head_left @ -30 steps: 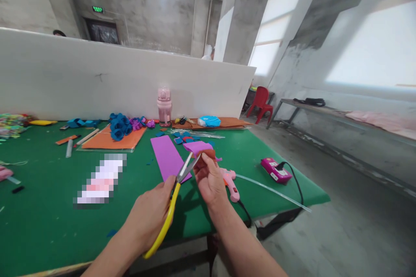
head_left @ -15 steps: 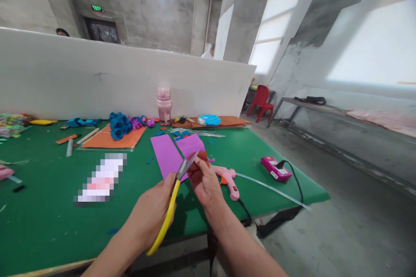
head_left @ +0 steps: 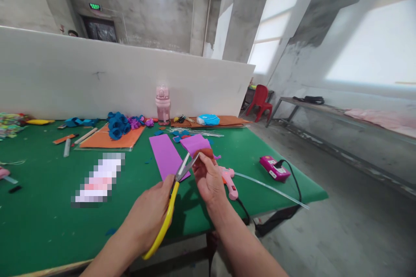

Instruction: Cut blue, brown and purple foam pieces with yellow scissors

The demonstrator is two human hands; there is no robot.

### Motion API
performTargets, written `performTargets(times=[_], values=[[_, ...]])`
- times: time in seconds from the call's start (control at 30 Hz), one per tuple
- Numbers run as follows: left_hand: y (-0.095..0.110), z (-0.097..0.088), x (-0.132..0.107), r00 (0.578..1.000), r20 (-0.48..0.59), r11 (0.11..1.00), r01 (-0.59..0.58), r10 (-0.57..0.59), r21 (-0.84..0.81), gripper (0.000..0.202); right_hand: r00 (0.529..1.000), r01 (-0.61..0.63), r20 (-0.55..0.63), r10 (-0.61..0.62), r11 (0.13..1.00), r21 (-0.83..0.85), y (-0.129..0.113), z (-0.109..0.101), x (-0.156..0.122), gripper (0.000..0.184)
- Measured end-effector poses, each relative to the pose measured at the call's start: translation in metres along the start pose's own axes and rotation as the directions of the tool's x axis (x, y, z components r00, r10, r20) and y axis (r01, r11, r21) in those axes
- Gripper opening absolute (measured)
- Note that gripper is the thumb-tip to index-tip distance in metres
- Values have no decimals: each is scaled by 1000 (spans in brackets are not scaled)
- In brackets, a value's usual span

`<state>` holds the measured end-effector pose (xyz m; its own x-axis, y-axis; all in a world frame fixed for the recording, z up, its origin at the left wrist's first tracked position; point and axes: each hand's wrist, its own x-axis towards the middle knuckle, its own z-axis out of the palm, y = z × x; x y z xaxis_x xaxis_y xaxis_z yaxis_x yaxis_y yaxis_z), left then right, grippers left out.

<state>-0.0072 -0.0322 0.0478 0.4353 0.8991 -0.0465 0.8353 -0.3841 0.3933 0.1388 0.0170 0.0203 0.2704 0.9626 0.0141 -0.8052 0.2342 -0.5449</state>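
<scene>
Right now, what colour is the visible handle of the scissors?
The scissors handle is yellow; the head view shows it best.

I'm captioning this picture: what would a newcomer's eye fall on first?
Probably the yellow-handled scissors in the left hand, blades open beside the brown piece in the right hand. Next, the pink glue gun on the green table, right of that hand, and the blue bundle on an orange sheet, farther back left.

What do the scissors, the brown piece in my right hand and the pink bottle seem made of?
Scissors: metal blades, grey with a sheen; handles likely smooth plastic, being evenly yellow. Brown piece: perhaps felt or foam, being matte and soft-looking. Pink bottle: probably glossy plastic, looking partly see-through.
</scene>
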Motion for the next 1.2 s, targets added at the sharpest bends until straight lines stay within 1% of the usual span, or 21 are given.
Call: performTargets(times=[0.1, 0.27, 0.4, 0.57, 0.77, 1.0, 1.2], values=[[-2, 1, 1, 999, -28, 999, -34, 33, -29, 36, 999, -32, 27, 32, 999, -6, 3, -1, -1, 15], [-4, 8, 3, 994, -81, 995, -82, 77, -62, 39, 998, -63, 25, 62, 998, 28, 7, -1, -4, 16], [-6, 13, 5, 991, -114, 995, -79, 72, -58, 42, 996, -67, 57, 67, 998, -9, 7, 2, -6, 16], [-6, 16, 6, 993, -108, 998, -56, 54, -16, 52, 995, -42, 87, 44, 999, -23, 7, 5, -8, 15], [-3, 15, 6, 996, -88, 999, 4, -1, 35, 46, 998, -7, 64, 8, 1000, -5, 8, 6, -8, 16], [-2, 14, 8, 996, -87, 999, 5, -1, 43, 46, 995, -38, 89, 40, 999, -24, 8, 6, -10, 15], [-3, 16, 9, 997, -81, 999, 20, -16, 46, 42, 996, -57, 64, 60, 997, -44, 10, 4, -11, 14]])
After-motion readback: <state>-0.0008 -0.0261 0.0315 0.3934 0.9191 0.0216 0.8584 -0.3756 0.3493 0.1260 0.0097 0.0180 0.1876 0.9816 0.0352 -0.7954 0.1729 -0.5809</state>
